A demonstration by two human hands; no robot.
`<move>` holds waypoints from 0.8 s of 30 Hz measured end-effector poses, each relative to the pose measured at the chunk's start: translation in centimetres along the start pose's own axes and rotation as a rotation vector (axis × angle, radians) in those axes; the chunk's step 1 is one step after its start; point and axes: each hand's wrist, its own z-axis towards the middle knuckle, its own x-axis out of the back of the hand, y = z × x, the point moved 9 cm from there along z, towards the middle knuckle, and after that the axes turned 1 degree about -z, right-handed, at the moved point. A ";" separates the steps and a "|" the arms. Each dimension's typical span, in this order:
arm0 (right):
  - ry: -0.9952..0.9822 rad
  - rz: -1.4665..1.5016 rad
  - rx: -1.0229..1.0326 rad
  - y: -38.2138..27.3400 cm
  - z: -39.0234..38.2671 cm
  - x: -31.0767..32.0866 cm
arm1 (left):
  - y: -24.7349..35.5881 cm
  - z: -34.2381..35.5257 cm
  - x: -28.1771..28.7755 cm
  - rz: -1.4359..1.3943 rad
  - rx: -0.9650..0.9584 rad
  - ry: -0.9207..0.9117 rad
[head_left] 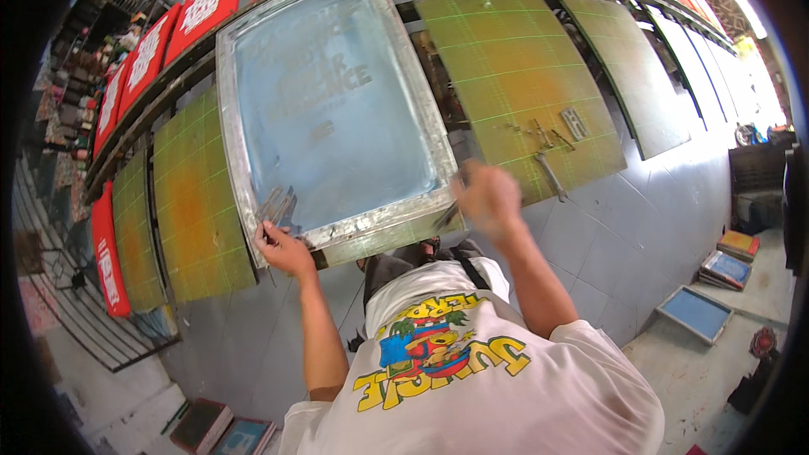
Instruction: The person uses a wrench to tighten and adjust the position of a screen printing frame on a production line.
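One left hand (286,251), fingers bent, is at the near-left corner of one screen frame (337,164); its grip cannot be told. The frame lies ahead, between both hands. One right hand (489,198), curled and blurred, contents unclear, is near the frame's near-right corner. Rightward, one wrench (550,175) rests on one yellow-green surface (514,59).

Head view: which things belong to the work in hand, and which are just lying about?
Job, apparently: large framed screen; left hand at its corner; blurred right hand nearby; probably wrench, small metal parts.
Lying about, apparently: small blue framed panel; flat stack nearby.
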 end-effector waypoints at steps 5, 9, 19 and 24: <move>-0.296 -0.039 0.570 -14.7 -6.3 -11.1 | 0.3 -0.1 -0.5 -0.055 0.032 0.010; -0.203 -0.134 0.732 -18.3 -6.3 -15.6 | -0.8 0.0 0.0 -0.019 0.028 0.030; -0.149 -0.178 0.720 -19.4 -5.2 -15.3 | 1.3 -0.5 -0.1 0.061 -0.061 0.022; -0.185 -0.247 0.750 -18.7 -5.6 -15.3 | 1.6 -0.5 -0.1 0.030 -0.074 0.040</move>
